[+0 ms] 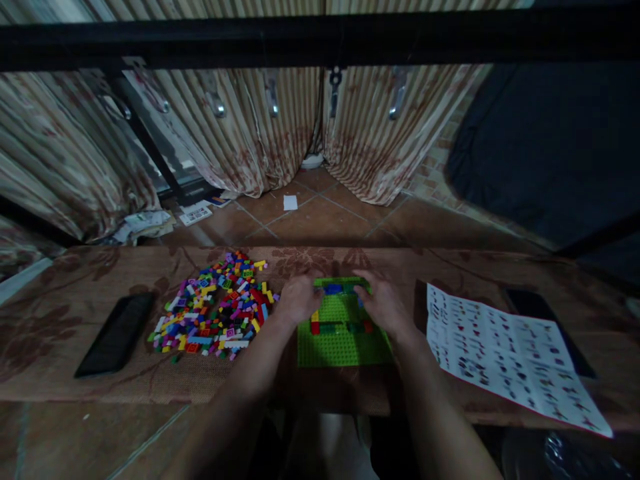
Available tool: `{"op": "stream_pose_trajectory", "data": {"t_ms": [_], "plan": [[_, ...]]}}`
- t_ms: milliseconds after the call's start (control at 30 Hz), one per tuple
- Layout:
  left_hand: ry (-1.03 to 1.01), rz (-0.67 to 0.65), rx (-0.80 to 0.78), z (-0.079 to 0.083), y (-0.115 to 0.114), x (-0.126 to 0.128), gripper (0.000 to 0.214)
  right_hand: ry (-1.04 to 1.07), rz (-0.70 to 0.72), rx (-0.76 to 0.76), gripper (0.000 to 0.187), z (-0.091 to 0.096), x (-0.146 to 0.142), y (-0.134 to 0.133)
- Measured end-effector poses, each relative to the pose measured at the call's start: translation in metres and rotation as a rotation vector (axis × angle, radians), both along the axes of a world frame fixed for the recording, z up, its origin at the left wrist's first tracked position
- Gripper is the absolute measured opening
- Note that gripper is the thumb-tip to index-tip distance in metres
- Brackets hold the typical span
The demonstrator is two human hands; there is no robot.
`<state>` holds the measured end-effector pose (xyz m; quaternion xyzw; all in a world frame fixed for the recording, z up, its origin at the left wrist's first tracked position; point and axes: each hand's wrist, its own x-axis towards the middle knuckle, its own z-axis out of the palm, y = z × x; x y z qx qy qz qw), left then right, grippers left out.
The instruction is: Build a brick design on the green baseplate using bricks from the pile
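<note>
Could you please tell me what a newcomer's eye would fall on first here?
Probably the multicoloured heap of toy bricks on the patterned cloth's left side. Next, the green studded baseplate between the left hand and right hand, then the white illustrated sheet farther right.

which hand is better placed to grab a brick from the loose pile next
Left, most likely: the left hand is nearer the brick pile, while the right hand is on the opposite side of the green baseplate.

No text can be read: print on the sheet (505, 353) is too small, dark blocks on the floor paper (196, 213) blurred.
</note>
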<state>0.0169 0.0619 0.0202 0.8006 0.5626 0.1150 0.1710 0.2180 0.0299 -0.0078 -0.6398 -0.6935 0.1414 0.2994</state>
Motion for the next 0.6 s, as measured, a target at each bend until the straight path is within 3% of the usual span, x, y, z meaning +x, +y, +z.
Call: {"op": "stream_pose_trajectory", "data": {"t_ms": [133,300,600], "plan": [[0.050,-0.055,0.051,-0.013,-0.002,0.017,0.039,0.002,0.058,-0.058,0.038,-0.006,-0.004,0.006],[0.079,-0.062,0.074,-0.024,-0.007,0.027,0.034,-0.010,0.097,-0.074,0.038,-0.014,-0.006,0.011],[0.073,-0.063,0.108,-0.031,-0.004,0.029,0.021,-0.042,0.088,-0.125,0.033,-0.023,-0.006,0.009]]}}
